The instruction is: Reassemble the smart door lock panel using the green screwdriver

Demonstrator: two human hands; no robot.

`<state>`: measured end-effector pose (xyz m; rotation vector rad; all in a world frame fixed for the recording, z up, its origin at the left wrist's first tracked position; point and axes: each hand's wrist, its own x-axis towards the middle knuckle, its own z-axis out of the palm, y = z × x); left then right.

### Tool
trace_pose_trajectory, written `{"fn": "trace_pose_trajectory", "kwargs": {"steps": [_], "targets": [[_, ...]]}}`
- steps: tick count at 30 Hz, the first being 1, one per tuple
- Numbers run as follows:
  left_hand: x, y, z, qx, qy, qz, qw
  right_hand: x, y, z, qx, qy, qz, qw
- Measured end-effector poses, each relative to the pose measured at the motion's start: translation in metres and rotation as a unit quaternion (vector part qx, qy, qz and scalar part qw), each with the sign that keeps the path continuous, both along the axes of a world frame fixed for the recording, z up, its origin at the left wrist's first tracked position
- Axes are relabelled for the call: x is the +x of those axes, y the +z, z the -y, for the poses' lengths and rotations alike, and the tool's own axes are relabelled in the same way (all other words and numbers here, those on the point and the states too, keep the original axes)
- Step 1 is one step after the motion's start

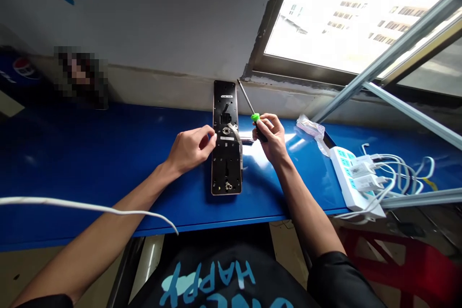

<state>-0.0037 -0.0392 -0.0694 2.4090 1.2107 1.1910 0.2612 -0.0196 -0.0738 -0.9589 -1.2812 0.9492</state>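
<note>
A long black door lock panel (pixel 221 154) lies on the blue table, its screw-hole side up, with a grey ribbon cable (pixel 238 147) running down its right side. My left hand (pixel 191 148) is at the panel's left edge, thumb and forefinger pinched together; what they hold, if anything, is too small to make out. To the right of the panel, my right hand (pixel 272 137) grips a screwdriver (pixel 255 118) with a green and black handle. Its shaft points up and away to the left, the tip apart from the panel. A dark, thin object (pixel 247 141) lies partly hidden between panel and right hand.
A white power strip (pixel 342 173) with several plugged-in chargers and tangled white cables stands at the right. Behind it lies a crumpled plastic packet (pixel 311 127). A metal frame (pixel 382 67) slants across the window side. A white cable (pixel 90 207) crosses over my left forearm.
</note>
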Motion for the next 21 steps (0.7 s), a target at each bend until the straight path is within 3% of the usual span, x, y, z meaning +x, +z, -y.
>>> {"fn": "trace_pose_trajectory", "kwargs": {"steps": [8, 21], "targets": [[0.001, -0.004, -0.003, -0.015, 0.021, 0.073, 0.997, 0.015, -0.005, -0.008, -0.043, 0.049, -0.09, 0.994], [0.007, -0.008, 0.002, 0.004, 0.0, 0.047, 0.999, 0.024, -0.002, -0.005, -0.068, 0.109, -0.153, 0.98]]}}
